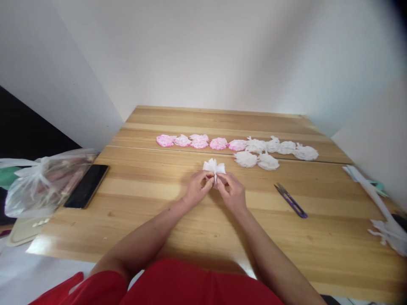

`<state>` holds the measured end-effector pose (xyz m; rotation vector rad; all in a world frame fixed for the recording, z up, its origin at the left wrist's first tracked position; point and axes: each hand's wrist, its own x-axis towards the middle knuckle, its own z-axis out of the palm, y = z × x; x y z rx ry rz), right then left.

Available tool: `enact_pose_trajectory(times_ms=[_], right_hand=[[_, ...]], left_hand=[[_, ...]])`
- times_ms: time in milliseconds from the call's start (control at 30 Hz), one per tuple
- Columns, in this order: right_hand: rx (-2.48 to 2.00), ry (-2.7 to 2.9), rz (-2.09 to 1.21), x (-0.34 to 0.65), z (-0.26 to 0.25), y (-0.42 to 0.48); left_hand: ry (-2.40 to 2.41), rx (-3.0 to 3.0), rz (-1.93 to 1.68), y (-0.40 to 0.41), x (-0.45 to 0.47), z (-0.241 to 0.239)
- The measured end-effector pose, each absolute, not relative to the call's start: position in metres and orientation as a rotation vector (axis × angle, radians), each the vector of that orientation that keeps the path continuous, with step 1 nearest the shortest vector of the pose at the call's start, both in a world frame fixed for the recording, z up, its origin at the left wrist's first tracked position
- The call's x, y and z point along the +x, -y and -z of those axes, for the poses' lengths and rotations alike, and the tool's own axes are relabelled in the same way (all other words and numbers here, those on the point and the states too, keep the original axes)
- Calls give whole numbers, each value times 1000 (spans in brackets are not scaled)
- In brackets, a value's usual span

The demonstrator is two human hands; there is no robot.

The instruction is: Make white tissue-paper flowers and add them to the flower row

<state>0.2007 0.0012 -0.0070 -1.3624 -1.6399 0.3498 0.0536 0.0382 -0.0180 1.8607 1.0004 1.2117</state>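
Observation:
Over the middle of the wooden table, a white tissue-paper flower (214, 166) is pinched between my two hands. My left hand (199, 186) grips its gathered centre from the left, thumb and fingertips closed. From the right, my right hand (232, 192) pinches the same part, so the fingertips of both hands nearly meet. The ruffled petals fan out beyond my fingers, while the underside is hidden. Just behind it lie two white paper flowers (245, 159). A longer row of paper flowers stretches behind them, from pink-tinted ones (199, 141) at left to white ones (306, 152) at right.
Purple-handled thread snips (291, 201) lie on the table (178, 241) to the right. At left are a black phone (86, 186) and a stuffed clear plastic bag (41, 182). White paper strips (370, 188) and crumpled white paper (389, 237) sit along the right edge. A wall (203, 55) rises behind.

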Motion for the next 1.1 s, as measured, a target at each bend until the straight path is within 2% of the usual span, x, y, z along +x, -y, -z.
enact_pose_trajectory(times_ms=[1100], right_hand=[[-1285,1694,-201,199,11,-2]], left_hand=[[-987,1937,-1280,-40,54,16]])
